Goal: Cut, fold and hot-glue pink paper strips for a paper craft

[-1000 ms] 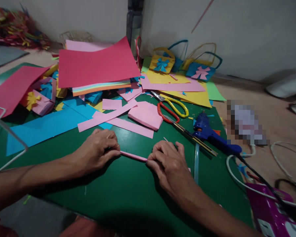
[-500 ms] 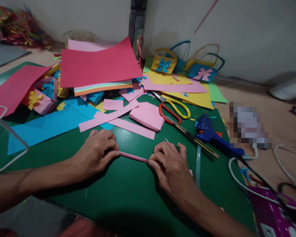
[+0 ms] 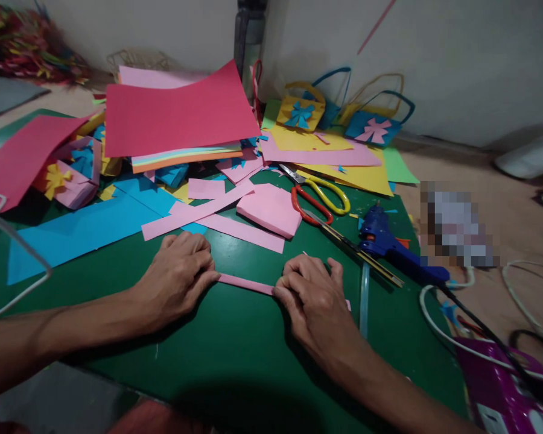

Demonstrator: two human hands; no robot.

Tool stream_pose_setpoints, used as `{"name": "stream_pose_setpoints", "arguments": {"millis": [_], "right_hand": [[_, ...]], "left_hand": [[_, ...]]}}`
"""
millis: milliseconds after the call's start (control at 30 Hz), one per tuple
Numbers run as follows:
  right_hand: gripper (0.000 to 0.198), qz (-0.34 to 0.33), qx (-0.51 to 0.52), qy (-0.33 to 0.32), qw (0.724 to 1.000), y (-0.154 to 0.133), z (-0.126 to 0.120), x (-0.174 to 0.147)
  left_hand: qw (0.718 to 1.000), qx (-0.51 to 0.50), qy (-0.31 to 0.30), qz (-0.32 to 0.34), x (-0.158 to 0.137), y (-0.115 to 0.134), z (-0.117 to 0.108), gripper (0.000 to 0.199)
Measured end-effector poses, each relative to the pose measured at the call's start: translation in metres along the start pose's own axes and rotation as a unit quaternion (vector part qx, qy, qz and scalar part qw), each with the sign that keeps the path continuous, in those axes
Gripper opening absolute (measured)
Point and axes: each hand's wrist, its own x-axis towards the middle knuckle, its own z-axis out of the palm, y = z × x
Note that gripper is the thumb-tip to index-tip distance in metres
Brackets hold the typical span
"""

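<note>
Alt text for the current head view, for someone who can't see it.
A person's left hand and right hand hold a narrow pink paper strip over a green table. Beyond are scissors, a blue glue gun and small paper handbags.

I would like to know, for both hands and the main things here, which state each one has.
Left hand: closed on narrow pink strip
Right hand: closed on the same strip
Narrow pink strip: held nearly straight between the hands
Scissors: lying down
Glue gun: lying on its side; heated or not, cannot tell
Top red sheet: corner raised
</note>
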Motion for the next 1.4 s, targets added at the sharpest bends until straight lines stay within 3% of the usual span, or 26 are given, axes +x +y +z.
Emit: {"name": "stream_pose_setpoints", "arguments": {"millis": [433, 767, 1167, 1400], "right_hand": [[0.016, 0.017, 0.032, -0.013, 0.999, 0.003, -0.003, -0.008], [0.016, 0.027, 0.062, -0.013, 0.998, 0.001, -0.009, -0.011], [0.023, 0.028, 0.056, 0.023, 0.998, 0.002, -0.005, -0.009], [0.026, 0.026, 0.035, 0.034, 0.998, 0.003, 0.000, -0.008]], "left_hand": [[1.000, -0.013, 0.003, 0.008, -0.001, -0.003, 0.000, 0.022], [0.996, 0.018, -0.023, 0.079, -0.007, 0.000, -0.002, 0.024], [0.999, -0.034, -0.026, -0.006, -0.009, 0.001, -0.002, 0.027], [0.999, -0.015, -0.025, -0.015, -0.008, 0.004, -0.002, 0.028]]}}
